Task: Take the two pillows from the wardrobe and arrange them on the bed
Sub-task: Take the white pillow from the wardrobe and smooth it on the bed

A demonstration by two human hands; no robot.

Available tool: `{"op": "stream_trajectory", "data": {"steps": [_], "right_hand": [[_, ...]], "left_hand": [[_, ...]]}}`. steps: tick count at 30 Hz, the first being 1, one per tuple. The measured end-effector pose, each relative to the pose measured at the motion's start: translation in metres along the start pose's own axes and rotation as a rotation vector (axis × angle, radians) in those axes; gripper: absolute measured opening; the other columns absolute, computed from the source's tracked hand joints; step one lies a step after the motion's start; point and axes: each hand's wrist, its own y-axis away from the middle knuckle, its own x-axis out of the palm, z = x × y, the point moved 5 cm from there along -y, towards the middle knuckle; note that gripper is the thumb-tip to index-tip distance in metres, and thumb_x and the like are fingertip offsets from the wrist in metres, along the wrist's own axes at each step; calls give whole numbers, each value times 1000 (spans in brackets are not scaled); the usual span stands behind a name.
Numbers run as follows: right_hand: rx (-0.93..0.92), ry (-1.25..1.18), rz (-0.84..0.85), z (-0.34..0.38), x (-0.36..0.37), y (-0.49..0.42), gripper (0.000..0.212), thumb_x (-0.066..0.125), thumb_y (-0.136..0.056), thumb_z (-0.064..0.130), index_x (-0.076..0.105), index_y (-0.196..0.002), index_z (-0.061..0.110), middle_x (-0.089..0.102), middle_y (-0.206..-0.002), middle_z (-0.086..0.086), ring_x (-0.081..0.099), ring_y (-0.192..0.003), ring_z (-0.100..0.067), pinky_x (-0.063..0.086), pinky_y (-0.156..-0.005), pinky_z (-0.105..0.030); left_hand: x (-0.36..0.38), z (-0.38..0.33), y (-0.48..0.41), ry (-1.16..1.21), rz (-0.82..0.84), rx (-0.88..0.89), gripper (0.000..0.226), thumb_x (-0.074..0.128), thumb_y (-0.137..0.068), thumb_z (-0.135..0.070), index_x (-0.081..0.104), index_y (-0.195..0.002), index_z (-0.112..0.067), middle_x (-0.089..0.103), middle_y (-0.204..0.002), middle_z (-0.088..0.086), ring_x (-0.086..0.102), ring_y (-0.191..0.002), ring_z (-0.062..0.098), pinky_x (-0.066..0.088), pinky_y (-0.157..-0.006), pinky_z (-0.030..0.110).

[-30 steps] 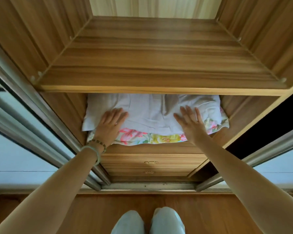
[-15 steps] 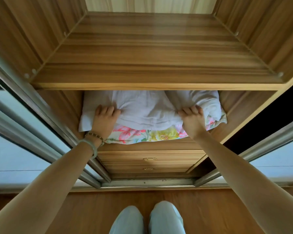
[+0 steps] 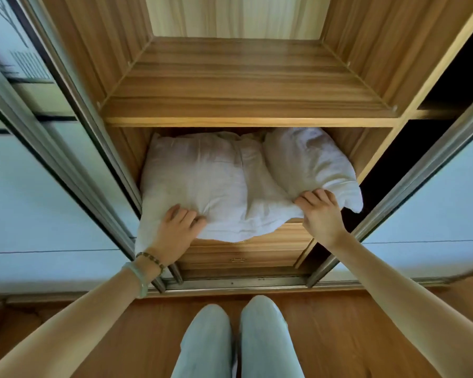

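A white pillow lies crumpled in the lower compartment of the wooden wardrobe, its front edge hanging out over the shelf front. My left hand grips the pillow's front left part. My right hand grips its front right part, where the cloth bunches up. The floral pillow under it is hidden now. The bed is out of view.
An empty shelf sits above the pillow compartment. Drawers lie below it. Sliding doors stand pushed aside on both sides, with a floor track in front. My legs stand on the wooden floor.
Both hands went from lying flat on the white pillow to gripping it. The pillow has come forward out of the compartment and covers the floral pillow.
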Motion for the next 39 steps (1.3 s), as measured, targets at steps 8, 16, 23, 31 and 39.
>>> {"op": "stream_trajectory", "data": {"steps": [8,16,23,31,39], "right_hand": [[47,-24,66,25,-19,76,46,68,-43,-12,72,-84,11,68,-85,-5,61,-75,-33,51,-74,-42],[54,-20,398,24,-2,97,47,86,-36,-1,72,-79,13,67,-81,-7,65,-72,-33,54,-62,-42],[-1,-35,848,35,37,73,31,54,-84,13,68,-110,22,68,-105,1,60,-99,-22,47,-83,-30],[272,-454,923,23,61,-6,39,67,-86,28,62,-124,21,55,-136,-1,51,-123,-19,38,-98,-27],[248,-775,697,70,110,-117,74,76,-79,35,44,-141,13,44,-146,-5,40,-135,-20,29,-108,-26]], "left_hand": [[-30,-36,50,62,61,28,32,40,-73,4,65,-80,-15,58,-74,5,59,-69,26,56,-83,43],[-16,-29,80,181,249,-318,57,83,-42,4,73,-95,-15,67,-100,9,64,-90,34,51,-90,44],[13,-37,119,521,535,-1449,105,69,-79,-42,-3,-154,-28,-14,-162,10,-5,-149,33,-3,-118,52],[36,-93,111,1751,133,-2177,17,39,-94,0,53,-104,-3,57,-114,22,60,-104,33,50,-95,45],[44,-101,81,2379,-246,-1890,44,60,-89,-4,55,-132,-6,60,-132,19,55,-124,38,40,-107,55]]}}
